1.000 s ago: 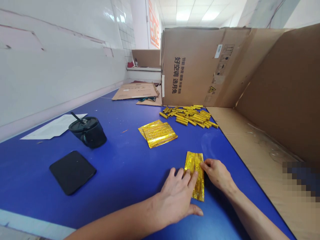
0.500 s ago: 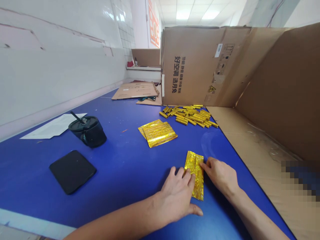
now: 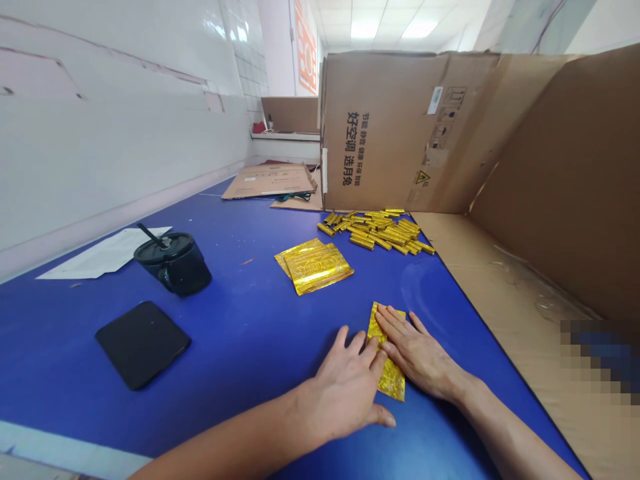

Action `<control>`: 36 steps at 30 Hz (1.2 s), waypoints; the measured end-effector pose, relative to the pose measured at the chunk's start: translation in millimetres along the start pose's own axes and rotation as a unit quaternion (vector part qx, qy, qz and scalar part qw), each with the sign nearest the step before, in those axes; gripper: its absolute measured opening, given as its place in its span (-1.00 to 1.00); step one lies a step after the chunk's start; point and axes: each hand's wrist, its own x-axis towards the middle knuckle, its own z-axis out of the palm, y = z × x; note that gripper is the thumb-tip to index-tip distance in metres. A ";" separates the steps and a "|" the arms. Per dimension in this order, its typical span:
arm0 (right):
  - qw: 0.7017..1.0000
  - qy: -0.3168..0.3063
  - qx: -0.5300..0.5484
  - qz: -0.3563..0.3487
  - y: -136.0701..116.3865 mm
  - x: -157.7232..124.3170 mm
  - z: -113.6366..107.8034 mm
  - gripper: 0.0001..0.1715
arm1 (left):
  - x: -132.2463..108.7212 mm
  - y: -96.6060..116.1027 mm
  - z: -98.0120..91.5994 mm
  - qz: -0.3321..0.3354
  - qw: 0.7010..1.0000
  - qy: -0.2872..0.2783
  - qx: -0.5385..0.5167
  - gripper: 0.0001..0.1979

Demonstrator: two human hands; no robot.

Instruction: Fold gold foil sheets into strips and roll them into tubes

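Note:
A strip of crinkled gold foil packet [image 3: 391, 377] lies lengthwise on the blue table top [image 3: 235, 373], in front of me. My right hand [image 3: 417, 353] rests flat across its upper part, hiding most of that end. My left hand [image 3: 345, 390] is beside it, fingertips spread against the foil's left edge. Neither hand closes around the strip. Farther up the table lies a small stack of flat gold foil packets [image 3: 315, 268], and beyond it a loose pile of gold foil-wrapped sticks [image 3: 377, 231].
A black lidded cup with a straw [image 3: 174, 265] stands left of the stack, by a white paper sheet [image 3: 103, 257]. A flat black phone-like slab [image 3: 143, 345] lies nearer me. Cardboard box panels [image 3: 385, 133] wall off the far and right sides.
My right hand has slid from the strip's right edge onto its top, fingers now pointing left over the foil. My left hand has barely moved.

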 end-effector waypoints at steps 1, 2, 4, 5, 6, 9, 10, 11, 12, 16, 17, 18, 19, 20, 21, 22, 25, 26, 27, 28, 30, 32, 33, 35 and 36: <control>1.000 -0.002 -0.004 0.003 -0.2 -0.1 0.4 -0.42 | -0.7 -2.3 -1.8 0.003 1.000 -0.008 -0.003 -0.24; 1.000 -0.003 -0.008 0.005 -0.5 0.0 0.9 -0.41 | -1.2 -4.5 -3.6 0.004 1.000 -0.017 -0.007 -0.24; 1.000 -0.004 -0.013 0.006 -1.1 0.7 2.0 -0.39 | -1.8 -8.5 -6.8 0.004 0.999 -0.036 -0.016 -0.27; 1.000 -0.006 -0.015 0.006 -1.3 1.1 2.4 -0.38 | -2.0 -10.1 -8.1 0.005 0.999 -0.044 -0.020 -0.29; 1.000 -0.008 -0.016 0.007 -1.4 1.5 2.6 -0.37 | -2.0 -11.5 -9.1 0.007 0.998 -0.050 -0.024 -0.30; 1.000 -0.015 -0.020 0.010 -1.9 2.1 1.9 -0.35 | -1.7 -13.9 -10.5 0.010 0.998 -0.055 -0.030 -0.32; 1.000 -0.016 -0.021 0.011 -2.2 2.1 1.2 -0.34 | -1.6 -14.0 -10.4 0.011 0.998 -0.054 -0.029 -0.32; 1.000 -0.017 -0.022 0.012 -2.5 2.0 0.6 -0.34 | -1.4 -13.5 -10.0 0.012 0.998 -0.052 -0.025 -0.32; 0.999 -0.019 -0.024 0.012 -2.9 1.9 0.0 -0.34 | -1.3 -12.3 -9.4 0.014 0.998 -0.052 -0.019 -0.32; 0.999 -0.020 -0.031 0.014 -3.0 1.9 0.2 -0.33 | -2.4 -1.0 -6.5 0.035 0.998 -0.056 0.001 -0.30; 0.999 -0.018 -0.031 0.013 -2.6 2.0 0.8 -0.33 | -3.2 3.0 -6.2 0.043 0.997 -0.062 0.002 -0.30; 0.999 -0.016 -0.030 0.012 -2.2 2.2 1.3 -0.33 | -4.1 7.1 -6.4 0.049 0.997 -0.067 0.003 -0.29; 0.999 -0.016 -0.028 0.012 -1.8 2.3 1.7 -0.34 | -4.9 11.0 -7.1 0.051 0.996 -0.068 0.004 -0.29; 0.999 -0.016 -0.026 0.012 -1.7 2.5 1.7 -0.34 | -5.7 14.4 -8.0 0.054 0.996 -0.075 0.002 -0.29; 0.999 -0.017 -0.024 0.012 -1.9 2.6 1.3 -0.34 | -6.2 17.2 -9.1 0.057 0.995 -0.078 0.001 -0.29; 0.999 -0.020 -0.023 0.013 -2.3 2.7 0.4 -0.34 | -6.4 19.4 -10.1 0.056 0.995 -0.082 0.002 -0.29; 0.999 -0.030 -0.022 0.017 -5.0 2.6 -3.8 -0.33 | -5.7 21.8 -11.0 0.042 0.995 -0.088 0.000 -0.26; 0.999 -0.034 -0.023 0.018 -5.9 2.5 -5.1 -0.33 | -5.2 21.5 -10.7 0.036 0.996 -0.087 -0.002 -0.24; 0.999 -0.038 -0.024 0.019 -6.6 2.4 -6.2 -0.32 | -4.8 21.0 -10.2 0.033 0.996 -0.083 -0.004 -0.22; 0.999 -0.041 -0.025 0.019 -6.9 2.2 -6.8 -0.32 | -4.5 20.3 -9.9 0.031 0.996 -0.081 -0.005 -0.22; 0.999 -0.041 -0.025 0.016 -6.2 1.9 -6.6 -0.32 | -4.2 18.5 -10.1 0.035 0.996 -0.084 -0.007 -0.29; 0.999 -0.036 -0.022 0.010 -4.3 1.7 -4.8 -0.33 | -4.2 16.4 -11.5 0.042 0.995 -0.090 -0.010 -0.40; 0.999 -0.033 -0.021 0.007 -3.2 1.7 -3.6 -0.33 | -4.3 15.2 -12.3 0.046 0.995 -0.089 -0.012 -0.44; 0.999 -0.030 -0.021 0.004 -1.3 1.6 -1.5 -0.33 | -4.9 12.9 -13.7 0.054 0.995 -0.081 -0.015 -0.47; 0.999 -0.028 -0.020 0.003 -0.6 1.6 -0.8 -0.33 | -5.4 11.7 -14.2 0.057 0.995 -0.077 -0.016 -0.48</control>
